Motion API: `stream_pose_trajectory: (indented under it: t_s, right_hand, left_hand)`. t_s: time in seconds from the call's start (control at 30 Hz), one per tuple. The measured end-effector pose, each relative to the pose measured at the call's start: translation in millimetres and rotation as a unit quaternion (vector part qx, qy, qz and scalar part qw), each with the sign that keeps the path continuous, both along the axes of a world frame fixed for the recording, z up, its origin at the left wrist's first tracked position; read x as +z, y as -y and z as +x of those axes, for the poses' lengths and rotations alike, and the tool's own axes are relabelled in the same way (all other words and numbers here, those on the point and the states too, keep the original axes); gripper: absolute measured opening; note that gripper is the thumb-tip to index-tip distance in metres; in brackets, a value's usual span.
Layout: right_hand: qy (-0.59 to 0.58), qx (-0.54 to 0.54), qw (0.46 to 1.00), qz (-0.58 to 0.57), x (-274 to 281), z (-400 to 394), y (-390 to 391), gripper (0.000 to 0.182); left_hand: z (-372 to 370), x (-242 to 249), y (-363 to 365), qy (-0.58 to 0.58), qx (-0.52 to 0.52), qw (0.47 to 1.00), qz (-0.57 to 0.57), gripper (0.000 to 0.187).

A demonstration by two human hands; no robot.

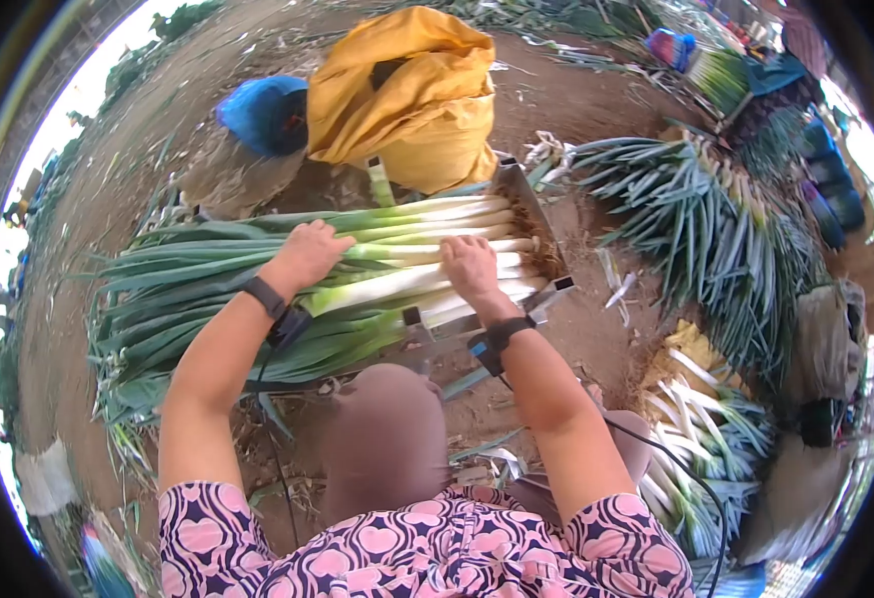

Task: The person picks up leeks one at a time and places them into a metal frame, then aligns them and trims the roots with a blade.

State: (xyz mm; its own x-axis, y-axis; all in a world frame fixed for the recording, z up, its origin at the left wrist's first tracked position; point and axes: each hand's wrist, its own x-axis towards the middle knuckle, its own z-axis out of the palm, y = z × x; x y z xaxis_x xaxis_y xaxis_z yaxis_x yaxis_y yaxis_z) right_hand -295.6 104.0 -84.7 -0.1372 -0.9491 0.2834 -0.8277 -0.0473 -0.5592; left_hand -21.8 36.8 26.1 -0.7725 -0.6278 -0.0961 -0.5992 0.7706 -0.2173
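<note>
A thick layer of large green onions [427,250] lies sideways in a metal frame [531,204], white root ends to the right and green leaves to the left. My left hand [309,254] is closed around the stalks where white turns to green. Farther right, my right hand [470,267] has its fingers curled down on the white stalks near the roots. Its fingertips are partly hidden among the onions. Both wrists carry dark bands with small devices.
Behind the frame stand a yellow sack [407,100] and a blue bag [265,115]. More green onions [706,229] are heaped on the ground at right, with a smaller pile [701,439] nearer me. A cable [671,458] runs from my right wrist. Another person is at far upper right.
</note>
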Motion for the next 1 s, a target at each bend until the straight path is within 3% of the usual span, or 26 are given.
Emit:
stream_pose_trajectory:
  t_s: [0.1,0.2,0.33,0.47,0.5,0.63,0.83,1.0]
  right_hand:
    - [0.049,-0.001,0.996,-0.078,-1.3,2.6,-4.1,0.016]
    - [0.045,0.071,0.992,-0.09,0.4,-7.6,-12.7,0.016]
    - [0.066,0.085,0.988,-0.11,5.6,-11.6,-14.4,0.017]
    - [-0.022,0.122,0.983,-0.134,8.4,-8.2,-32.4,0.021]
    - [-0.02,0.137,0.98,-0.143,12.4,-6.2,-36.6,0.03]
    - [-0.029,0.183,0.976,-0.114,22.9,-5.8,-40.9,0.046]
    - [-0.041,0.193,0.976,-0.092,18.4,9.3,-32.7,0.042]
    - [-0.047,0.201,0.977,-0.062,21.0,4.5,-28.8,0.041]
  left_hand:
    - [-0.1,-3.2,2.7,0.007,0.0,1.0,0.001,0.031]
    - [3.3,-2.6,-1.5,-0.02,-0.024,0.999,-0.018,0.03]
    - [-7.4,17.8,-0.9,0.013,-0.011,1.0,-0.004,0.025]
    - [-0.2,-3.5,4.0,0.014,-0.008,0.999,-0.039,0.019]
    - [-0.2,-1.8,4.7,0.017,-0.009,0.999,-0.038,0.02]
    - [-2.4,3.1,3.7,0.002,-0.02,0.999,-0.033,0.022]
    - [-0.1,-3.0,-6.3,-0.048,-0.042,0.997,-0.046,0.018]
    - [-2.1,-4.6,1.3,-0.005,-0.005,1.0,0.003,0.022]
